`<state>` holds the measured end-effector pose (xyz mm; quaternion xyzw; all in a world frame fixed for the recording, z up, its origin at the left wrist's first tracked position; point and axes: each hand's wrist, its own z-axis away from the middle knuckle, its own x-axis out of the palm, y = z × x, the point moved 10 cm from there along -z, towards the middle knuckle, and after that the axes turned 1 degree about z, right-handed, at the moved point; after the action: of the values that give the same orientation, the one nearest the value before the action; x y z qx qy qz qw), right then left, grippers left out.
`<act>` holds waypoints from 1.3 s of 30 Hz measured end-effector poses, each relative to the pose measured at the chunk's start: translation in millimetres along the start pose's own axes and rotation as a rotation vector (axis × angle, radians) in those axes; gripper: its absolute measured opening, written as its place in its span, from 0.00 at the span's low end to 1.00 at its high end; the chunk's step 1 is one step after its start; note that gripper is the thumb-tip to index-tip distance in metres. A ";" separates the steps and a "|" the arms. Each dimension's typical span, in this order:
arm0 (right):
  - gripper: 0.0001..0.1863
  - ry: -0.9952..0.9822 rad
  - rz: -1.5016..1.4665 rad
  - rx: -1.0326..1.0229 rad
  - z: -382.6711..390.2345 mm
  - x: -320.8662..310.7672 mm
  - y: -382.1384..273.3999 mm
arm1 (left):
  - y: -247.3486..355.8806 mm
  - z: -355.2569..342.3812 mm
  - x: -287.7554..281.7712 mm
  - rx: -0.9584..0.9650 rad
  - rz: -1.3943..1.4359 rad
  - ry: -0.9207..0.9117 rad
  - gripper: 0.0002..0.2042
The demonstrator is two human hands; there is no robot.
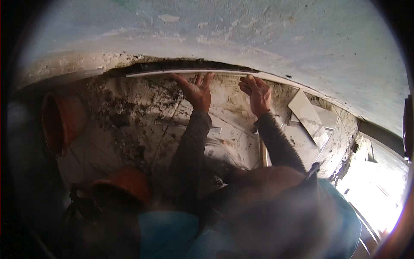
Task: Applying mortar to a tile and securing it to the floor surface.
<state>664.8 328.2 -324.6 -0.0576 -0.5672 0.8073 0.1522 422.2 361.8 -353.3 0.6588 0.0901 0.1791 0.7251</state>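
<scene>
A long thin white strip (148, 72) runs along the foot of the pale wall (241, 26), just beside a dark gap. My left hand (194, 93) rests against the strip's near edge with its fingers spread. My right hand (256, 97) has thumb and fingers closed at the strip's right part, pinching it. Under both hands lies a dirty tiled floor (228, 112) with dark debris. To the right of my right hand, a square white tile (304, 110) lies loose against the wall, over other pieces.
An orange bucket (62, 121) lies at the left, and a second orange container (123, 185) is near my body at the lower left. A flat bar (172, 122) lies below my left hand. Strong glare covers the lower right.
</scene>
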 end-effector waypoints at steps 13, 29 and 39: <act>0.31 -0.558 1.407 -0.366 115.4 -51.2 15.7 | 20.3 4.5 5.1 -0.083 -0.031 -0.022 0.57; 0.08 -0.371 1.236 -0.823 187.9 14.6 -169.5 | 17.3 -5.4 -3.1 0.160 -0.412 0.069 0.60; 0.12 -0.757 1.355 -0.967 174.1 54.6 -88.7 | 24.5 -1.8 -8.5 0.260 -0.444 0.121 0.62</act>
<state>582.8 216.3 -176.5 -0.1672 -0.7002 0.3635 -0.5913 410.2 361.9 -330.2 0.6985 0.2979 0.0418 0.6493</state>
